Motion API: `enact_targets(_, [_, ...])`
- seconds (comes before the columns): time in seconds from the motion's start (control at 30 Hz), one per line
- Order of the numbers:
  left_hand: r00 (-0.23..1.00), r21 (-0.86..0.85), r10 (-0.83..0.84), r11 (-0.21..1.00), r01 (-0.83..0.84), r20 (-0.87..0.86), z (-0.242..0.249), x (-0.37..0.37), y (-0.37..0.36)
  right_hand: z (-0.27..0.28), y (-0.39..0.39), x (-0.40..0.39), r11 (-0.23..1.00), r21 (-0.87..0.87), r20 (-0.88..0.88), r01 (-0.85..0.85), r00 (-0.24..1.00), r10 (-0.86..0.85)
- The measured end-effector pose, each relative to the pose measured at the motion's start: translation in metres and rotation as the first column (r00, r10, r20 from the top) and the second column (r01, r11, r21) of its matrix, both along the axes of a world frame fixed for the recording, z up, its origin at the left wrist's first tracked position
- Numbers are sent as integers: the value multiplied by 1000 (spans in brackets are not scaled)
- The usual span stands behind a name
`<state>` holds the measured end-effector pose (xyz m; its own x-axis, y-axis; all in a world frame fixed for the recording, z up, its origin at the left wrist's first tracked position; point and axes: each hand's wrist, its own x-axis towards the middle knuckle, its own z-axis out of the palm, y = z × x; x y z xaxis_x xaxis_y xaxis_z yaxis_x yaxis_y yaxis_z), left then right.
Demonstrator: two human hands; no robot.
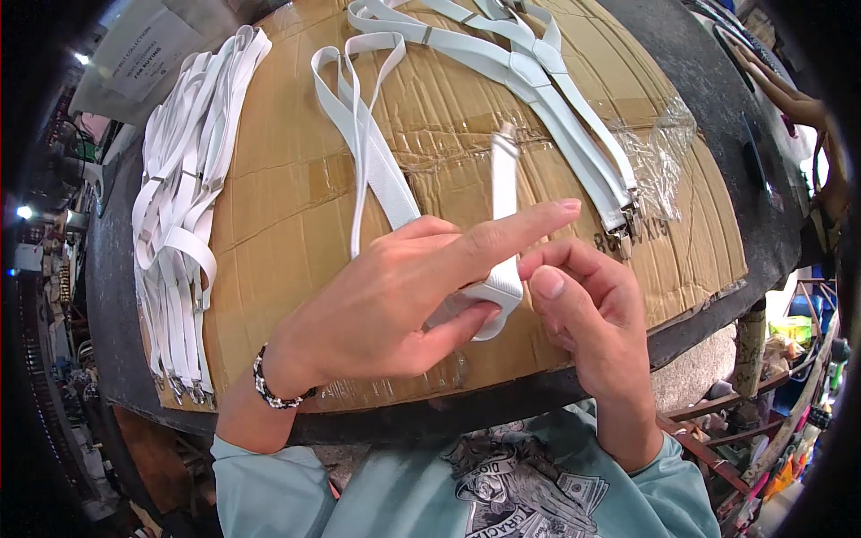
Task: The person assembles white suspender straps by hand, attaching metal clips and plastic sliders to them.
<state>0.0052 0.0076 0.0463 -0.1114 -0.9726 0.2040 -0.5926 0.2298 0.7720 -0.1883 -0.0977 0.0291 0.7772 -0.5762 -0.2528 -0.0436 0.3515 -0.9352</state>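
My left hand (404,296), with a beaded bracelet at its wrist, pinches a folded white elastic strap (505,179) between thumb and fingers, its index finger stretched out to the right. One end of the strap stands up above the hand and carries a small metal piece (506,134). A looped part of white strap (359,134) runs from behind the same hand to the upper left. Close beside the fold, my right hand (587,309) has its fingers curled and its thumb near the index finger; whether anything is between them is hidden.
Cardboard (287,215) covers the dark table (117,314). A pile of white straps (184,197) with metal clips lies at the left. Finished-looking white suspenders (538,76) and clear plastic (668,161) lie at the upper right. Another person's arm (789,99) shows at the far right.
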Motion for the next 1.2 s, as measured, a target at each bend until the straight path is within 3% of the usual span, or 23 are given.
enact_targets(0.23, [1000, -111, -7, 994, 8, 5, -2, -6, 0, -1, -5, 6, 981, 193, 140, 1, 990, -29])
enact_targets(0.3, [998, -159, 27, 987, -35, -56, -9, -8, -2, -8, -5, 8, 970, 239, 240, 38, 966, -97])
enact_targets(0.43, [940, -69, 156, 980, -185, -304, -18, -13, -1, -12, -4, 5, 935, 353, 429, -12, 891, -150])
enact_targets(0.53, [990, -10, 93, 995, -95, -101, -18, -5, -3, -24, -6, -1, 958, 281, 561, -61, 820, -112])
enact_targets(0.63, [995, -223, 86, 970, -93, -42, -26, -1, -4, -25, -8, -5, 973, 219, 603, -76, 794, -73])
enact_targets(0.73, [973, -345, 213, 923, -171, 88, -21, -1, -2, -26, -11, -10, 977, 200, 608, -79, 791, -61])
enact_targets(0.83, [955, -346, 224, 927, -147, 193, -11, 0, 0, -26, -13, -14, 976, 215, 584, -39, 806, -96])
enact_targets(1.1, [920, -500, 285, 858, -119, 269, -13, -2, 1, -29, -11, -17, 979, 199, 604, -37, 792, -92])
enact_targets(1.2, [906, -522, 298, 847, -104, 302, -13, -2, 2, -29, -17, -19, 984, 89, 603, -157, 794, 73])
